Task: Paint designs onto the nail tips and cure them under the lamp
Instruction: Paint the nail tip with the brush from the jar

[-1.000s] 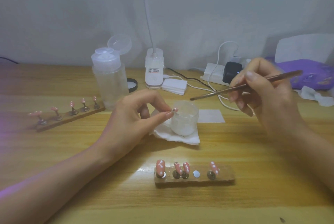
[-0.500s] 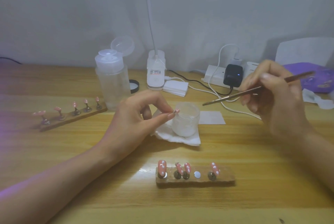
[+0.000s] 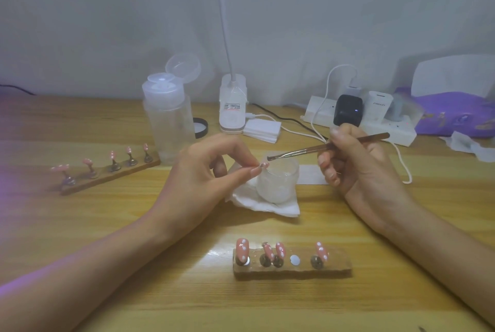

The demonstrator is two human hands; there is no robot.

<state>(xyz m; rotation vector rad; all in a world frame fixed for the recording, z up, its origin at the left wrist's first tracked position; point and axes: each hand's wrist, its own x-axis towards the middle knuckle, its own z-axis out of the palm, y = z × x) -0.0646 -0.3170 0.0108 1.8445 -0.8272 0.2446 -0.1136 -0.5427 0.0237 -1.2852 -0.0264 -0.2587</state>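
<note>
My left hand (image 3: 203, 176) pinches a small pink nail tip (image 3: 263, 164) between thumb and forefinger above the table's middle. My right hand (image 3: 356, 168) grips a thin brown brush (image 3: 321, 148), its bristle end close to the held tip and over a frosted jar (image 3: 278, 181). A wooden holder (image 3: 334, 267) near the front edge carries several pink nail tips with white dots (image 3: 242, 248) and one bare metal spot. A second wooden holder (image 3: 107, 173) at the left carries several more pink tips. The white gooseneck lamp (image 3: 232, 106) stands at the back.
A clear pump bottle (image 3: 167, 117) with its lid flipped up stands behind my left hand. The jar sits on a white wipe (image 3: 267, 204). A power strip (image 3: 375, 120) with chargers and cables lies at the back right, beside a purple pouch (image 3: 455, 114) and white pads (image 3: 262, 129).
My right hand has swung the brush left and down, bringing its bristles from well right of the jar to just beside the tip in my left hand. The left hand stayed put.
</note>
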